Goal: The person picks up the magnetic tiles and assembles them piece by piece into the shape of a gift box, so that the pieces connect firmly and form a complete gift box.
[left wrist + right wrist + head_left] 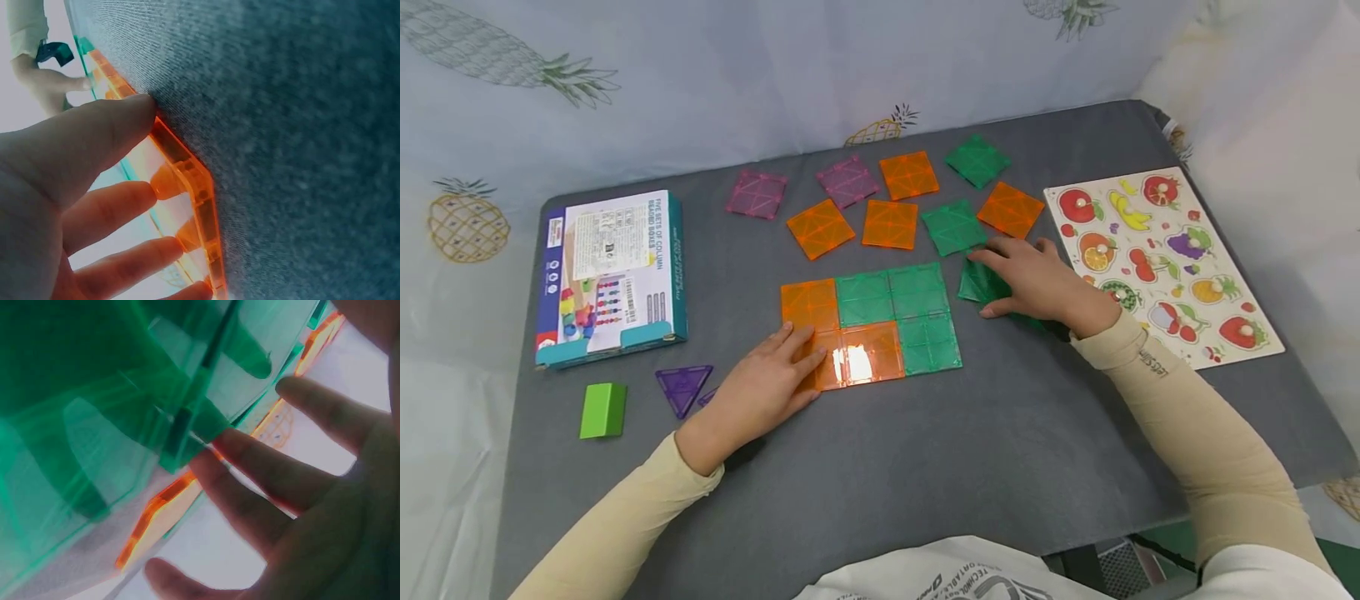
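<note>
On the grey table, three orange and three green translucent magnetic tiles lie edge to edge in a rectangle; one is an orange tile at its near side. My left hand rests at the near left corner, fingertips on an orange tile and thumb along its side edge. Right of the rectangle, my right hand reaches over overlapping green tiles, holding one between thumb and fingers. In the right wrist view, the fingers meet the edge of a tilted green tile.
Behind the rectangle lie loose orange tiles, green tiles and purple tiles. A fruit puzzle board is at right. At left are a boxed toy set, a green block and a purple triangle tile.
</note>
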Motion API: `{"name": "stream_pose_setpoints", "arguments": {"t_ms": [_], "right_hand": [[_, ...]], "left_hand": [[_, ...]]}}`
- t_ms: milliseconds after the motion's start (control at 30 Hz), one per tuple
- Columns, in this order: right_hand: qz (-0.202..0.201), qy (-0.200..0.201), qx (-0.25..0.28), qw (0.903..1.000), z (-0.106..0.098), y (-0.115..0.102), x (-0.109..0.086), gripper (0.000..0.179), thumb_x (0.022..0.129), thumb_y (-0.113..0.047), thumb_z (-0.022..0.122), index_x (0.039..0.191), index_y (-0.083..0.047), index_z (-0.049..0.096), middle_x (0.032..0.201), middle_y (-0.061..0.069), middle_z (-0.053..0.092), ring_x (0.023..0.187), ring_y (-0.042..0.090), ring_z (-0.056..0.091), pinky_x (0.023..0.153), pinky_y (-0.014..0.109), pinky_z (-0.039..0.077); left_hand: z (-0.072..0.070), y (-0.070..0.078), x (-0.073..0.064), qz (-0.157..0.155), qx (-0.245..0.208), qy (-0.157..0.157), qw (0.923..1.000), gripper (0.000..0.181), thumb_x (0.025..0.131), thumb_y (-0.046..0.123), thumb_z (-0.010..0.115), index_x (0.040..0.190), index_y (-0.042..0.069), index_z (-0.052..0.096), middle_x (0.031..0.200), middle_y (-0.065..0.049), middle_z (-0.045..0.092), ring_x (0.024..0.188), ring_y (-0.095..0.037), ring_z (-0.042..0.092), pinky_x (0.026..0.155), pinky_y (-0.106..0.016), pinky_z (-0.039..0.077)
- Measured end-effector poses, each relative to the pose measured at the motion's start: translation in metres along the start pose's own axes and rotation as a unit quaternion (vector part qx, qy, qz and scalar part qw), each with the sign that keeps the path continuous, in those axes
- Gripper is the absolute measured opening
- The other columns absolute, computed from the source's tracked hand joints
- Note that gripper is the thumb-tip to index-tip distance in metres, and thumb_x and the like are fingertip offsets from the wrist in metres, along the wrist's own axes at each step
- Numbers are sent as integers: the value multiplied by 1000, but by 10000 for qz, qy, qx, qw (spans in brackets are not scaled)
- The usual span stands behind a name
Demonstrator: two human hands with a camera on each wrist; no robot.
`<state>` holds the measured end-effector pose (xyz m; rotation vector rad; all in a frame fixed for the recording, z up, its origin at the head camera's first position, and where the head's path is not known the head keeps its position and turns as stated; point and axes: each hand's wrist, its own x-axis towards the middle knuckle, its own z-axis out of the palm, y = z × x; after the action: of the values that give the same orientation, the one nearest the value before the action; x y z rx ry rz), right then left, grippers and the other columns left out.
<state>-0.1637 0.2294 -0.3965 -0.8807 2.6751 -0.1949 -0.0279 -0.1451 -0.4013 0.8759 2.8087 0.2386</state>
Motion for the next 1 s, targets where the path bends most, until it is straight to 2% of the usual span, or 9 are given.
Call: {"name": "stream_pose_setpoints", "arguments": {"t_ms": [233,400,633,1000], "right_hand": [[-844,201,424,9953,-2,1,3,75,77,-30,81,140,-6,46,136,15,53,125,33,46,104,51,39],[-1254,259,620,9898,-4,1,7,77,77,-26,81,142,-8,43,134,12,54,124,29,46,102,47,43],[-1210,-239,661,9902,0,-1,12,80,80,-29,79,146,-14,36,139,12,48,123,28,50,94,44,49],[-1249,-32,717,9896,4,0,14,75,84,-31,75,146,-15,37,140,12,48,126,29,48,100,47,45]], "left_hand": [[1,1,0,2,-8,63,10000,54,85,36,72,129,7,62,140,-21,50,132,-45,42,101,-54,42],[4,0,-2,-2,-96,167,9998,54,85,36,72,129,7,61,140,-21,49,133,-45,42,100,-54,43],[5,0,-2,50,-64,336,9994,53,84,34,73,128,6,63,139,-21,50,131,-46,43,99,-54,44],[6,0,-1,29,-82,320,9995,53,84,35,73,127,5,63,139,-22,50,130,-46,44,99,-54,44]]}}
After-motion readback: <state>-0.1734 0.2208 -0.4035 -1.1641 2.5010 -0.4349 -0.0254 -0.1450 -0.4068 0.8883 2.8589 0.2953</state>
